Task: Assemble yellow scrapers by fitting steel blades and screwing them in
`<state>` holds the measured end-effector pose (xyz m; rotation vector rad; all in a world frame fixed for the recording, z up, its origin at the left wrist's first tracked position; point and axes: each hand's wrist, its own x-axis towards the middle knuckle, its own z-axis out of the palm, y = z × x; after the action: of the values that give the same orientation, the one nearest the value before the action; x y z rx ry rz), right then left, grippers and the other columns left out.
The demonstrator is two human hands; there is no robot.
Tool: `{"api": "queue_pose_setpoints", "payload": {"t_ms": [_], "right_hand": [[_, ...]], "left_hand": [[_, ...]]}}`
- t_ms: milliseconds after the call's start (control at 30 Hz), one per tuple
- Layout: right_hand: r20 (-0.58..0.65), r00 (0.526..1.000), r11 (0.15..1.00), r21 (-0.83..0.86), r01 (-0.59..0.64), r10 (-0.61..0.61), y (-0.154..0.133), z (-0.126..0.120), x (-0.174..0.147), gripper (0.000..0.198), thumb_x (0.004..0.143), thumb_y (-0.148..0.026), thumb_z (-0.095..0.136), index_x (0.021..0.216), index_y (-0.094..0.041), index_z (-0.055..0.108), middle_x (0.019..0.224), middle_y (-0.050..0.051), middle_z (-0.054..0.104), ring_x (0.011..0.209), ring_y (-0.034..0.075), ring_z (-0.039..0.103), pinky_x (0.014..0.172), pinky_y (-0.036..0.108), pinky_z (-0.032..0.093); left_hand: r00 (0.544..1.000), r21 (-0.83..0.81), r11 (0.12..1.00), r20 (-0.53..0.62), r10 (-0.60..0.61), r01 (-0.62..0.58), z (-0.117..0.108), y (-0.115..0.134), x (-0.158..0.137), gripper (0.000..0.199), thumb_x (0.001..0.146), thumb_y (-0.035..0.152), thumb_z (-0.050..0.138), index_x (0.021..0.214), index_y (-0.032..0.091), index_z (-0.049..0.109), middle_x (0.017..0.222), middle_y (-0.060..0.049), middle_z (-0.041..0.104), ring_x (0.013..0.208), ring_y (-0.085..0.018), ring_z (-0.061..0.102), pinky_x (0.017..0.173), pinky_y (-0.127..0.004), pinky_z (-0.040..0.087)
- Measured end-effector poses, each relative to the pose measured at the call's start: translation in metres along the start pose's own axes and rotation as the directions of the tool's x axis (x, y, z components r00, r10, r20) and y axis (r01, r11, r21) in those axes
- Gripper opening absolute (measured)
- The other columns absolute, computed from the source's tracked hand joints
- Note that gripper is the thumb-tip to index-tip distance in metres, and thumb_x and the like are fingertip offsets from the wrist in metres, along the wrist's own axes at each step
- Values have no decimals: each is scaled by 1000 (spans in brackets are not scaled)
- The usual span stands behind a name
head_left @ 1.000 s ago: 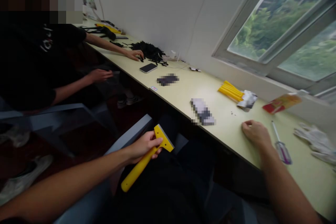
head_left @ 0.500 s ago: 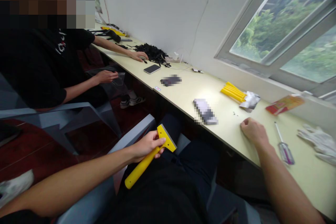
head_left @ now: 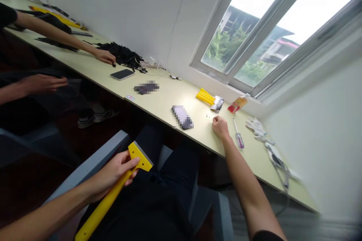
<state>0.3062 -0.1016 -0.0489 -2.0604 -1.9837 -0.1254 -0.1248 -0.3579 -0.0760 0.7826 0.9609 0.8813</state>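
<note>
My left hand (head_left: 123, 169) is closed around a yellow scraper (head_left: 110, 192), gripping it just below the head. The scraper is held above my lap, its wide head with a metal blade pointing up and away from me, its long handle running toward the lower left. My right hand (head_left: 220, 126) rests on the table in a loose fist; what is inside the curled fingers, if anything, is hidden. Tiny dark bits (head_left: 207, 116) lie just left of it. A screwdriver (head_left: 239, 139) with a clear and purple handle lies to its right.
The long table (head_left: 158, 109) holds yellow handles (head_left: 205, 96) beside a silver wrapper (head_left: 217, 104), a red-orange packet (head_left: 237, 104), white gloves (head_left: 256, 126), two blurred-out items, a phone (head_left: 122, 74) and a black pile (head_left: 121, 53). A co-worker's hand (head_left: 106, 56) reaches near that pile.
My view has swung to the right, so the scene shifts left and more of the table's right end shows. My left hand keeps hold of the scraper; my right fist stays on the table.
</note>
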Motion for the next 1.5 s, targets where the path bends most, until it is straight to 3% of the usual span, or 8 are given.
{"api": "queue_pose_setpoints", "payload": {"t_ms": [433,533,633,700,800,933,1267,1500], "right_hand": [[154,988,985,175,-4,-23,-24,-24,37,24,95,-36,58,105,-15,62,101,5,64,85,15,62,77,34,55],[126,989,962,269,38,-74,-44,-40,26,22,95,-34,56,103,-13,59,90,5,63,75,15,60,70,32,53],[110,970,897,415,153,-216,-90,-49,-13,16,92,-27,54,102,-15,53,83,7,63,74,17,60,70,32,50],[125,918,811,523,262,-377,-133,-51,-59,17,87,-29,61,99,-20,53,88,4,64,79,17,61,73,29,49],[140,722,582,703,409,-677,-200,-51,-135,7,91,-30,57,93,-23,56,83,1,62,74,16,58,70,29,46],[88,634,474,744,471,-768,-252,-43,-188,6,89,-18,58,89,-23,56,86,0,59,80,16,55,74,29,43],[81,624,486,707,514,-778,-255,-30,-200,12,84,-10,61,86,-22,56,86,2,54,85,19,50,78,33,38],[59,684,458,784,419,-727,-258,-27,-205,11,83,-11,57,86,-21,53,90,2,55,90,20,49,83,35,38]], "left_hand": [[1000,-28,1000,-27,3,-4,8,12,6,40,79,48,71,92,14,53,67,1,54,52,-7,45,45,-18,35],[1000,-26,1000,1,17,-17,10,14,5,39,81,47,69,92,15,51,66,1,54,51,-6,45,45,-17,35],[1000,-9,1000,23,-9,9,12,12,5,39,81,47,68,92,16,48,65,2,54,48,-6,46,44,-18,36],[999,19,999,16,-31,30,13,10,7,39,81,48,68,91,16,47,64,2,55,46,-6,46,43,-18,36],[999,72,996,-5,-44,44,14,6,7,40,81,49,67,93,16,47,63,3,54,45,-7,46,42,-19,36],[1000,113,993,3,-28,27,16,0,2,43,81,51,65,99,16,46,64,3,53,47,-8,48,43,-19,38],[1000,233,972,11,-11,8,17,-2,-8,40,84,52,60,95,16,46,62,5,50,44,-6,43,42,-19,35],[1000,282,959,12,28,-30,15,-4,-6,41,85,54,58,96,16,46,62,5,51,43,-6,43,40,-18,34]]}}
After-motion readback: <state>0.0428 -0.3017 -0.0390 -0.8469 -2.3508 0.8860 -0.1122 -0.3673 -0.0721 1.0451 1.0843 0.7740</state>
